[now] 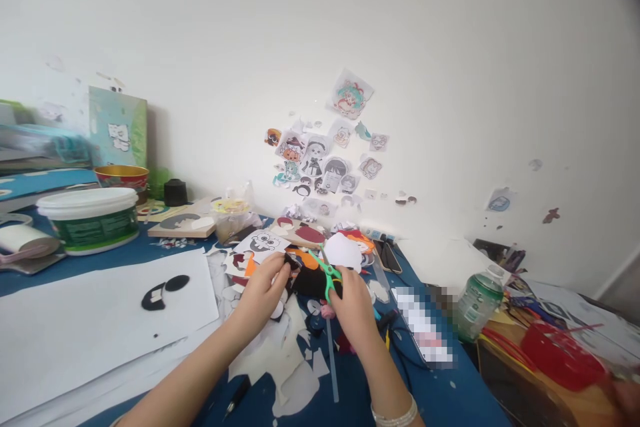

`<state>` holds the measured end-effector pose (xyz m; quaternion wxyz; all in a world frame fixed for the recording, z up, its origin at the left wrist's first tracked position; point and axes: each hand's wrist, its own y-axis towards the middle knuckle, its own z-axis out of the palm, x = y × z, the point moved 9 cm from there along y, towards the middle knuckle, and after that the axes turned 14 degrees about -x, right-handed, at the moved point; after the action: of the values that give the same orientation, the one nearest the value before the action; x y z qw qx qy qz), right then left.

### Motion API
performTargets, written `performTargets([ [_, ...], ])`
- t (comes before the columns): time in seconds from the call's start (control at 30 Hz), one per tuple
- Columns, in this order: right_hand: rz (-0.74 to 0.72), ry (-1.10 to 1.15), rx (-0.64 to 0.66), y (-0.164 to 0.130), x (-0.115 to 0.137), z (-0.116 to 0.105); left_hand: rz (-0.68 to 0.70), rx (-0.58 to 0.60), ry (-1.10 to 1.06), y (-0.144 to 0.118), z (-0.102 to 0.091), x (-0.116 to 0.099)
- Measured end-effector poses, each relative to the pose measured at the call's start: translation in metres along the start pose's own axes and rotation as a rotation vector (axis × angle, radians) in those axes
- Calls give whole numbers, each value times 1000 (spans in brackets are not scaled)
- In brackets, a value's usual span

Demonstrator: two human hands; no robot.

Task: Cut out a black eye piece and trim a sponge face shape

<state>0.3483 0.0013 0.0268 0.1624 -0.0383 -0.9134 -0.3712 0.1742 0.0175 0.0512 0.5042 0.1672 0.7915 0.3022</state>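
Tub label [95, 229]: print present, too small to read.
Bottle label [473, 310]: print illegible.
Wall cut-outs [320, 163]: drawn figures only, no lettering legible.
Readable text: none.

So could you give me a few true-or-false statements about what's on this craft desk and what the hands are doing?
1. The right hand holds green-handled scissors. True.
2. The left hand rests flat on the large white sheet. False: it pinches a small black piece next to the scissors.
3. Cartoon cut-outs are stuck on the wall. True.
4. The white tub with the green label stands at the desk's right end. False: it stands at the left.
5. A green bottle stands right of the hands. True.
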Motion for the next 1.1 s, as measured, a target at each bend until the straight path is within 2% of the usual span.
performTargets([
  [0.13, -63, 376, -52, -4, 26, -17, 37, 42, -25, 0, 5, -5],
  [0.3, -139, 541, -10, -13, 50, -20, 62, 101, -97, -4, 10, -13],
  [0.5, -198, 498, -19, -14, 53, -24, 56, 122, -116, -7, 11, -14],
  [0.73, -279, 440, -89, -16, 57, -30, 47, 146, -142, -7, 11, -13],
  [0.97, -260, 548, -66, -18, 60, -31, -50, 205, -230, -9, 14, -10],
  [1.1, -252, 524, -57, -17, 61, -34, -89, 216, -251, -10, 14, -9],
])
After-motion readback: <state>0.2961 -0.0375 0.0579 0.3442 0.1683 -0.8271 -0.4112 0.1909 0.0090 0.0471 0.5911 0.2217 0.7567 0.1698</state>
